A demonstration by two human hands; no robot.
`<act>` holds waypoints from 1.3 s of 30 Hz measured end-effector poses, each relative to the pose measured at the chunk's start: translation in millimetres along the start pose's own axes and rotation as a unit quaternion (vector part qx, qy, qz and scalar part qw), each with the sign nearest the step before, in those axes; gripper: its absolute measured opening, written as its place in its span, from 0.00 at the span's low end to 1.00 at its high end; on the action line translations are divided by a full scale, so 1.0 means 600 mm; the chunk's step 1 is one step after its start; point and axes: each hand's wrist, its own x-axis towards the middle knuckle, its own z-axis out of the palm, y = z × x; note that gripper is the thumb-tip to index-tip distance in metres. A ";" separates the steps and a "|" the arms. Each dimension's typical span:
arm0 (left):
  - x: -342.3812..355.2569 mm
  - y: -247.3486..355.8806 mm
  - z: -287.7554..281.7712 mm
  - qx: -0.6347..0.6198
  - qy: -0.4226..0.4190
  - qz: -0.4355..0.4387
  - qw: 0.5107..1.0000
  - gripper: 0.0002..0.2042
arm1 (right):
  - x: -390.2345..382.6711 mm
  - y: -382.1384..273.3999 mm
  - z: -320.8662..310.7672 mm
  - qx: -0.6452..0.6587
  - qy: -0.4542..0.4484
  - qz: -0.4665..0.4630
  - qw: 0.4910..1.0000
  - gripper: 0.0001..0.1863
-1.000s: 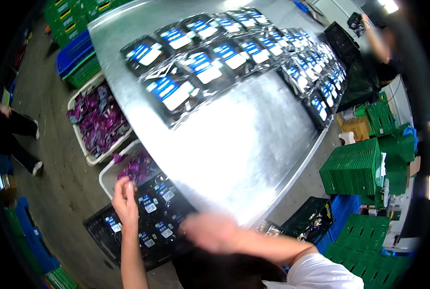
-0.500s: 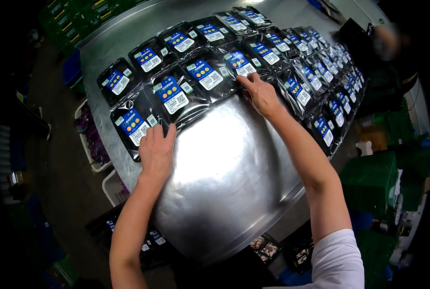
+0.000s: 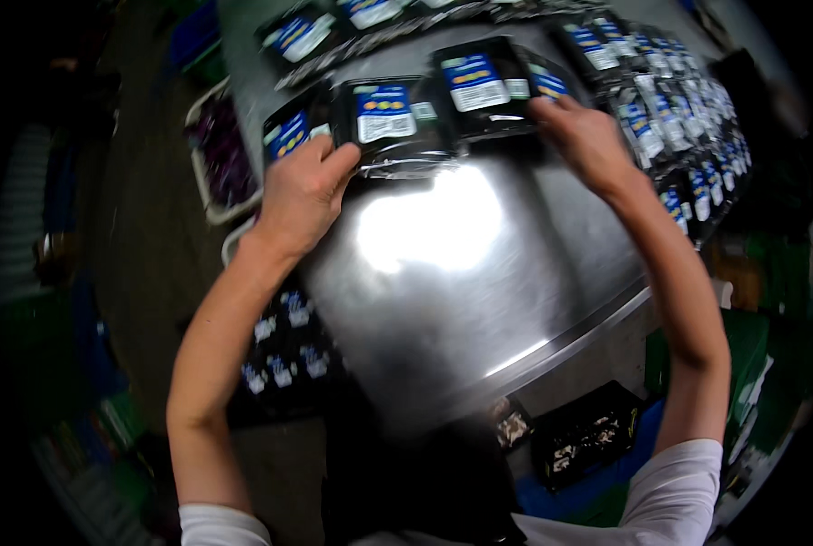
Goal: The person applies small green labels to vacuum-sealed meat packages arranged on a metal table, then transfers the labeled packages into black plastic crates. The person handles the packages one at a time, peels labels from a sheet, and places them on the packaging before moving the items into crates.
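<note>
My left hand (image 3: 308,187) is closed on the left end of a row of four black, film-wrapped trays (image 3: 388,114) with blue-and-white labels. My right hand (image 3: 584,141) has its fingers curled round the rightmost tray (image 3: 545,80) of that row. The row sits above the shiny steel table (image 3: 479,300), apart from the further row of similar trays (image 3: 299,36); whether it touches the metal is unclear. Several more wrapped trays (image 3: 661,118) lie packed together at the right.
White baskets (image 3: 194,155) of purple leaves stand beside the table's left edge. A black crate (image 3: 274,400) with small labelled packs is at lower left. Dark trays (image 3: 588,428) and green crates (image 3: 747,337) are below the table at right.
My hands went from over the lower crate to the row's ends and closed on it. That row has since separated from the back row, with a gap between them.
</note>
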 end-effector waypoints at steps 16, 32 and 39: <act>-0.664 -0.061 -0.462 -0.127 -0.230 -0.316 0.912 0.09 | -0.222 -0.704 -0.064 0.285 -0.294 0.037 0.912 0.09; -1.166 -0.205 -0.014 0.045 -0.309 -0.243 0.918 0.13 | -0.403 -0.802 0.771 0.051 -0.314 -0.035 0.947 0.19; -1.105 -0.259 0.053 -0.001 -0.260 -0.353 0.899 0.29 | -0.266 -0.780 0.823 0.057 -0.214 -0.024 0.975 0.27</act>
